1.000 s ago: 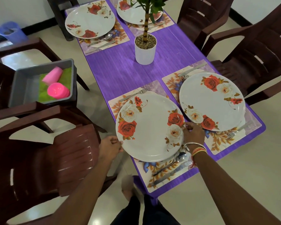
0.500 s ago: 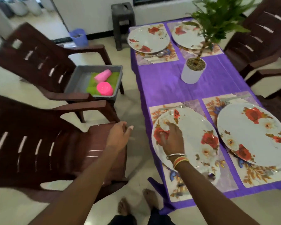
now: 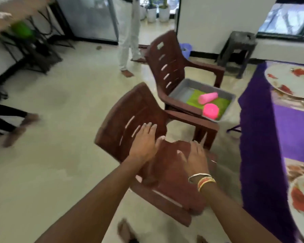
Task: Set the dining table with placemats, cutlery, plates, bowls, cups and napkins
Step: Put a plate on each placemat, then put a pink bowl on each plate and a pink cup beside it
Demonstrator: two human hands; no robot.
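My left hand [image 3: 144,146] and right hand [image 3: 195,158], both spread and empty, seemingly above the blurred near chair [image 3: 139,109].

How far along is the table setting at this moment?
Done: floral plates lie on placemats on the purple table. In hand: nothing; left hand and right hand are empty over the near brown chair. Left: pink cups lie in the grey tray.

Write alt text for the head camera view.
Both hands, left hand and right hand, reach empty over a brown plastic chair; beyond it a grey tray holding two pink cups sits on a second chair.
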